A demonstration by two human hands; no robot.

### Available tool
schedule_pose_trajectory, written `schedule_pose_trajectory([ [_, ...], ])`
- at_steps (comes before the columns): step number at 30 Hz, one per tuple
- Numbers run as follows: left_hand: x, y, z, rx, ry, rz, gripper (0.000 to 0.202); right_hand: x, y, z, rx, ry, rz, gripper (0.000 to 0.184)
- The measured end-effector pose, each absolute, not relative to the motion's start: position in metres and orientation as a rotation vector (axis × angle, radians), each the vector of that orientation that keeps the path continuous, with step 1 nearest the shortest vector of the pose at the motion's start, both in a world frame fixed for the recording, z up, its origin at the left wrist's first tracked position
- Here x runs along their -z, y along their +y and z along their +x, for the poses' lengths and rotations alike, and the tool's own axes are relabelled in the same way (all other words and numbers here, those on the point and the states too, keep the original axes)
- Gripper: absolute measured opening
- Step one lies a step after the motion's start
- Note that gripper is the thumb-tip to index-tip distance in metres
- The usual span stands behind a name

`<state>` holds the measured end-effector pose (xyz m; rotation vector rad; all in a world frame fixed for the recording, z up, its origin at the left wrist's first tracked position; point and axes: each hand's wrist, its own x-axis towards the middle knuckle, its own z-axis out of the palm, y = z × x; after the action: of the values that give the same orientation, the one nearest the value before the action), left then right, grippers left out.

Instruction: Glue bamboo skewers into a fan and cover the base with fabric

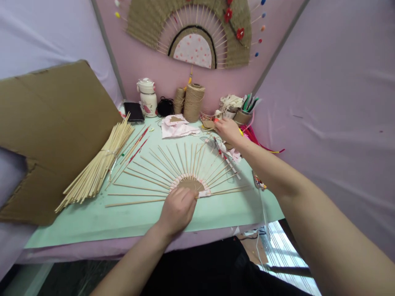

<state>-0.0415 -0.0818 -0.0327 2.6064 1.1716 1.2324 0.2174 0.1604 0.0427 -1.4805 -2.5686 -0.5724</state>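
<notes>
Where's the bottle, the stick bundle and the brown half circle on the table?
Bottle [149, 102]: head view, its white body.
Stick bundle [98, 167]: head view, middle sticks.
Brown half circle [188, 183]: head view, its bare middle.

Site: craft workspace, draped walls [324, 78]. Evidence: 2 twine spools [194, 102] and a tool cup [242, 118] along the back edge of the table [129, 224], a stick bundle [98, 166] near its left edge, 1 stick fan [187, 182] toward its front edge, 1 decorated fan [145, 26] on the rear wall.
</notes>
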Motion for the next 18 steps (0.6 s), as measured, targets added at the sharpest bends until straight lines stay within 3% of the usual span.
schedule_pose_trajectory([
  [5, 0.016, -0.081, -0.047, -1.332, 1.311, 2.087, 0.021, -0.065, 0.082, 0.217, 0.564, -2.47, -1.223, 0.029],
  [8, -0.012, -0.068, -0.046, -1.147, 1.362, 1.733, 0.024, -0.073, 0.019, 0.204, 0.461, -2.636, -0.932, 0.03],
  [13, -0.048, -0.043, -0.026, -0.663, 1.027, 1.755, 0.028, -0.078, -0.038, 0.187, 0.384, -2.748, -0.754, 0.032],
  [18, -0.038, -0.036, -0.009, -0.606, 0.869, 1.727, 0.023, -0.075, -0.049, 0.203, 0.333, -2.569, -0.846, 0.024],
])
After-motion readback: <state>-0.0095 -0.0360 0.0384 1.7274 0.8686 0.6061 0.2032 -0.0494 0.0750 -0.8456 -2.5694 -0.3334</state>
